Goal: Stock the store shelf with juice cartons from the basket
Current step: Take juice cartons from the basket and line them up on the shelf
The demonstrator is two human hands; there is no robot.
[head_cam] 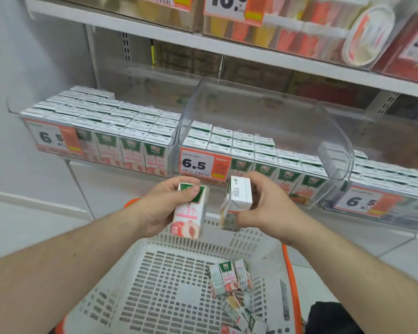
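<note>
Pale wall [22, 68] at left, light tiled floor [396, 249], slotted metal upright [127, 56]

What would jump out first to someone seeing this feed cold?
The two hands at centre frame: the left hand grips an upright peach juice carton, and the right hand holds a second carton tilted, its white top showing. Behind them, clear shelf bins hold packed rows of cartons behind orange 6.5 price tags. Below, the white perforated basket holds a few loose cartons at its right side.

Cartons [229, 278] in basket [140, 280] (below shelf [227, 48])
</note>
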